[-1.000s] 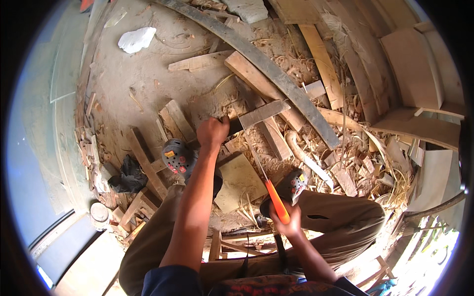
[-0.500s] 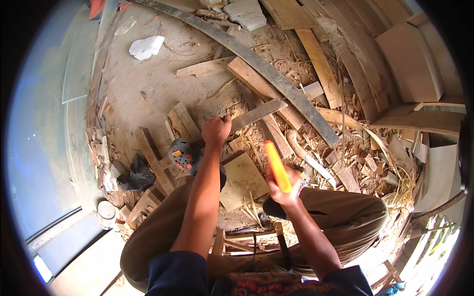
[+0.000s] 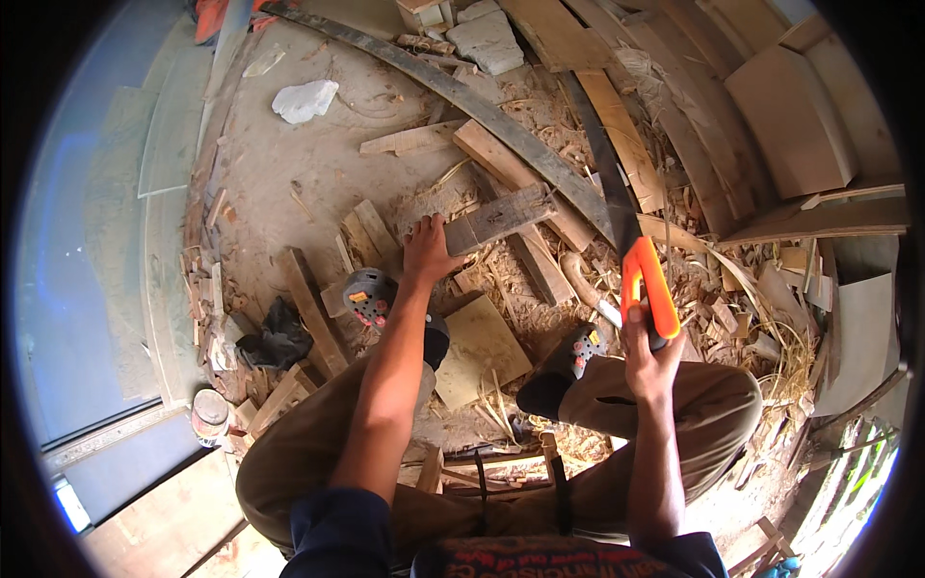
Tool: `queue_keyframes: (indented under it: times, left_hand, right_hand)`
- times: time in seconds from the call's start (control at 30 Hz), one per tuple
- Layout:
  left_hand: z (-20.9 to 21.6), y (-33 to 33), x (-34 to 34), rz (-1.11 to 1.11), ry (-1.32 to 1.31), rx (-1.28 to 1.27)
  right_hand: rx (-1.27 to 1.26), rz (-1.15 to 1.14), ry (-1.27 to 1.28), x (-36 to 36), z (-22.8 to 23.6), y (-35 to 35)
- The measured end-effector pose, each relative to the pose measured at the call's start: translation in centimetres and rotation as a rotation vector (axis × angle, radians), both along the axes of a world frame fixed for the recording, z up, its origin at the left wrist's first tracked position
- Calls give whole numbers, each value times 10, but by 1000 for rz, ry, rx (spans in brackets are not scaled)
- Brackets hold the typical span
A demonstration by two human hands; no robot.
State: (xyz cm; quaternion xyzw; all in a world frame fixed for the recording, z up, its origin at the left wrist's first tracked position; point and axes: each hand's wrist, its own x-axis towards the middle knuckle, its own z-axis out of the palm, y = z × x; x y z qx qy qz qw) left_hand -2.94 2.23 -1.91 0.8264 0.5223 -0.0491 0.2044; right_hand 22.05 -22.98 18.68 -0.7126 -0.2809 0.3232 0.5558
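Note:
My left hand [image 3: 427, 252] grips the near end of a short wooden board [image 3: 503, 218], thumb along its lower edge. The board slants up to the right, its far end near a long dark strip. My right hand [image 3: 651, 354] is closed round the orange handle of a handsaw [image 3: 659, 289]. The saw's dark blade [image 3: 602, 144] points away from me, up over the planks, apart from the board in my left hand. A square wooden panel [image 3: 472, 352] lies between my feet, and a wooden tool handle [image 3: 581, 281] lies right of the board.
The long dark strip [image 3: 434, 89] crosses the ground diagonally. Wood shavings and offcuts [image 3: 742, 318] heap up on the right, with leaning boards [image 3: 785, 125] behind. A glass pane [image 3: 116, 222] and a small can [image 3: 209, 416] stand left. A black bag [image 3: 277, 335] lies by my left knee.
My right hand has swung right and the saw has turned, so its blade now shows pointing away. My left hand's fingers have shifted on the board, whose face has tilted more into view.

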Motion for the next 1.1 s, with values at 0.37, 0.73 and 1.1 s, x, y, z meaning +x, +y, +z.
queue_keyframes:
  times: [0.37,0.73,1.1]
  left_hand:
    - [-12,-30,20,118,-16,129]
    - [-26,-32,10,117,-55,142]
    - [-30,21,9,387,-186,-325]
  right_hand:
    - [-139,310,-164,-47,-1,12]
    - [-235,392,-99,-74,-11,-2]
    - [-389,392,142,-87,-25,-21]
